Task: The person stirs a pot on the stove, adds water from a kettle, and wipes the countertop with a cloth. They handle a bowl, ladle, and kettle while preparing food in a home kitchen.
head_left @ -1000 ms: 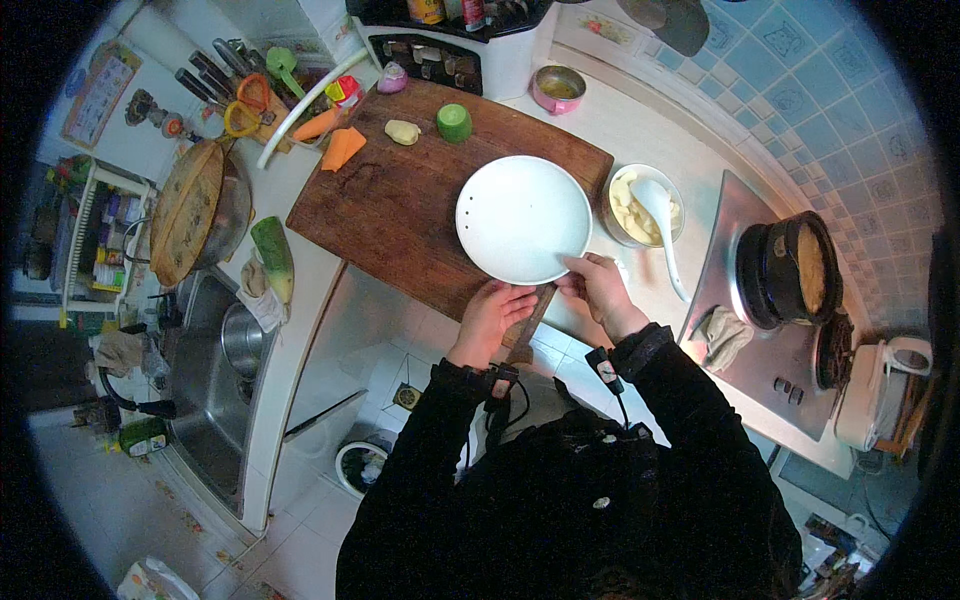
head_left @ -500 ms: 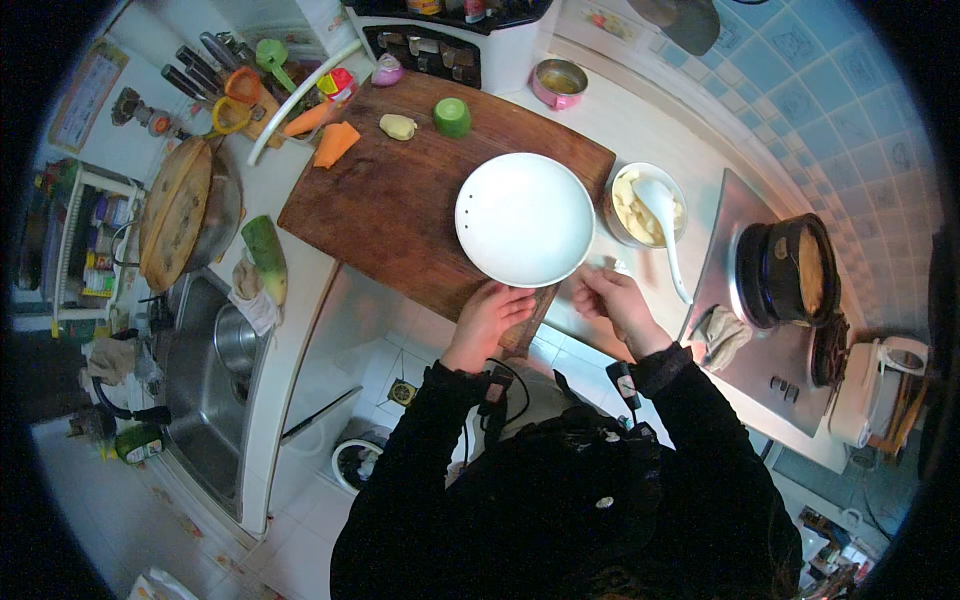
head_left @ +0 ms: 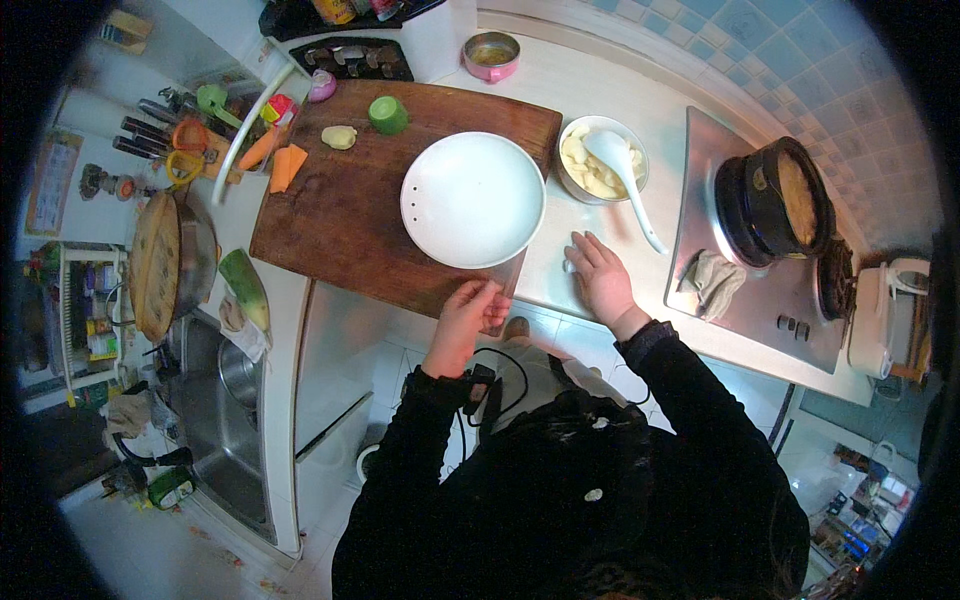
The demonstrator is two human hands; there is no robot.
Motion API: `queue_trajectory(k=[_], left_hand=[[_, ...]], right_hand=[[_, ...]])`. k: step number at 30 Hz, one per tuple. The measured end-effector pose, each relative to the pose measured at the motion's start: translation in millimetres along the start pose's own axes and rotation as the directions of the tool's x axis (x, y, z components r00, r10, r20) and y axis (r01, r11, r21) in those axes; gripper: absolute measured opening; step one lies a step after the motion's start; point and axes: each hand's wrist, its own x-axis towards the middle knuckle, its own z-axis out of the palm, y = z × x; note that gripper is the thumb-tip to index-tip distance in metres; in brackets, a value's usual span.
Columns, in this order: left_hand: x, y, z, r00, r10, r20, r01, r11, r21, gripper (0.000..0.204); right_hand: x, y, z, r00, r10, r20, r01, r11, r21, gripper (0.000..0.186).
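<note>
A white shallow dish (head_left: 474,200) with small dark spots on its left side rests on the right part of the wooden cutting board (head_left: 330,220). Just below the dish, at the board's front edge, my left hand (head_left: 466,318) is closed, fingers curled toward the thumb; whatever they hold, if anything, is hidden. My right hand (head_left: 605,280) is down on the white counter right of the board, fingertips forward and together. A small crumpled white scrap (head_left: 570,266) shows at its thumb side, apparently gripped. Beyond it stands a metal bowl (head_left: 561,181) of pale peeled pieces, with a white ladle (head_left: 631,186) in it.
A green vegetable piece (head_left: 388,115), a pale peeled lump (head_left: 339,137) and orange carrot pieces (head_left: 286,168) lie on the board. To the right, a dark pot (head_left: 765,205) stands on the stove (head_left: 690,235) near a cloth (head_left: 713,283). The sink (head_left: 225,450) is at left.
The view has shifted, moving the scene leftward. My right hand has reached forward onto the counter and covers the white scrap. My left hand's fingers have curled in, away from the dish's rim.
</note>
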Motion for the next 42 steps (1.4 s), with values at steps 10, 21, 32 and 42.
queue_trajectory(k=[10, 21, 32, 42], left_hand=[[1.4, 4.1, 8.2, 0.990, 0.108, -0.096, -0.130, 0.955, -0.268, 0.040], [23.7, 18.8, 8.5, 0.974, 0.106, -0.200, -0.182, 0.893, -0.412, 0.044], [5.5, 24.6, -0.1, 0.992, 0.107, -0.067, -0.122, 0.948, -0.295, 0.050], [3.7, 24.9, -8.2, 0.995, 0.086, -0.048, -0.096, 0.948, -0.304, 0.053]], right_hand=[[36.7, -41.0, -68.0, 0.960, 0.278, -0.027, -0.203, 0.758, 0.620, 0.017], [126.6, -89.0, -30.2, 0.922, -0.044, 0.386, 0.099, 0.987, -0.124, 0.017], [186.1, -58.3, -21.8, 0.998, 0.016, 0.067, -0.012, 0.998, -0.063, 0.018], [158.0, -74.8, -60.1, 0.820, -0.173, 0.546, 0.028, 0.964, 0.263, 0.019]])
